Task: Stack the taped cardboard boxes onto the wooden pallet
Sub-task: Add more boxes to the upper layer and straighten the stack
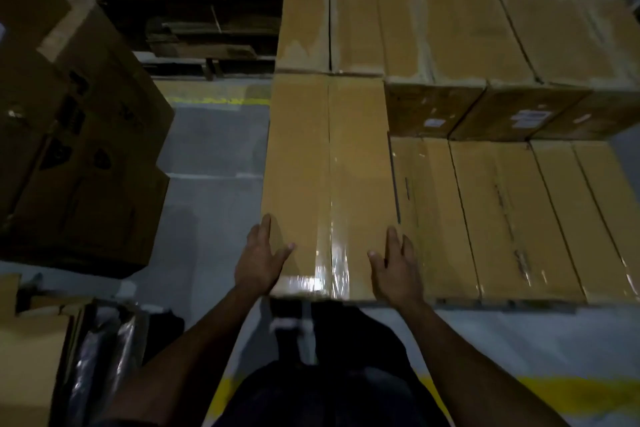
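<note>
Both hands lie flat, fingers straight, gripping nothing — the left hand (262,262) at the left edge of the near box (329,177), the right hand (393,265) at its right edge. That taped box tops the stack (502,204), level with a far box (332,15). The pallet is hidden — only a thin dark strip under the boxes' near edge. Left, darker cartons (79,135) are dim, their print unreadable.

view: single head camera, wide-angle
facing: forward and steeply down
range: close, forearms enter from bottom of frame
coverage: boxes (329,166) centre to right, floor (214,149) left
</note>
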`<state>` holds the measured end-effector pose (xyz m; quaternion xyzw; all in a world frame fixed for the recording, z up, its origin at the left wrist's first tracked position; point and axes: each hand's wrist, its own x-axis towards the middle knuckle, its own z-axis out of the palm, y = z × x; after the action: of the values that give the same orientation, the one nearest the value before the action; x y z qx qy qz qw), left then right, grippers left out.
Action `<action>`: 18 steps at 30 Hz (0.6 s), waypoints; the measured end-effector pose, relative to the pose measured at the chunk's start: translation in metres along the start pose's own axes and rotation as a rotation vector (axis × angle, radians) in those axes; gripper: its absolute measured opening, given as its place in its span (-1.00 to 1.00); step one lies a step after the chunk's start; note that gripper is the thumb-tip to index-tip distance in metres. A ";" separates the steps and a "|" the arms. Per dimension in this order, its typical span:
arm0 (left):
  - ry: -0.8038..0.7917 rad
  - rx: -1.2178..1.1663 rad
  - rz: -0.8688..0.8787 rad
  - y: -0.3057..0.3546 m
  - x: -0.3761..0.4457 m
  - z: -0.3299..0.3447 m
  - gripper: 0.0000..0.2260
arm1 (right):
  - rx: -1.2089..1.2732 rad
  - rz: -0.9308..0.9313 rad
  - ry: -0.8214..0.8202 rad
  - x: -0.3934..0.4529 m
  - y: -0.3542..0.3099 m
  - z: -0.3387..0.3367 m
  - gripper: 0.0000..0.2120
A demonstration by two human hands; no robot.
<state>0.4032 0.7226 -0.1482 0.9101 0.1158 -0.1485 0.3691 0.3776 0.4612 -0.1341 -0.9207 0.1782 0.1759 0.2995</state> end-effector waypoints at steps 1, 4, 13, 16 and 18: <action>-0.023 0.037 0.014 -0.004 -0.008 -0.002 -0.26 | -0.025 -0.004 -0.016 -0.009 0.003 0.000 -0.35; -0.109 0.121 0.036 -0.016 -0.032 -0.009 -0.26 | -0.066 -0.011 -0.056 -0.032 0.009 -0.003 -0.37; -0.226 0.204 0.142 -0.039 -0.062 -0.012 -0.06 | -0.119 -0.034 -0.169 -0.058 0.026 -0.006 -0.19; -0.172 0.255 0.141 -0.034 -0.061 -0.009 -0.12 | -0.137 -0.059 -0.076 -0.057 0.025 0.002 -0.22; -0.124 0.275 0.154 -0.031 -0.061 -0.008 -0.17 | -0.130 -0.063 -0.036 -0.056 0.025 0.004 -0.24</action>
<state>0.3384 0.7440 -0.1406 0.9473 0.0010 -0.1902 0.2578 0.3164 0.4575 -0.1253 -0.9401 0.1319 0.1941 0.2473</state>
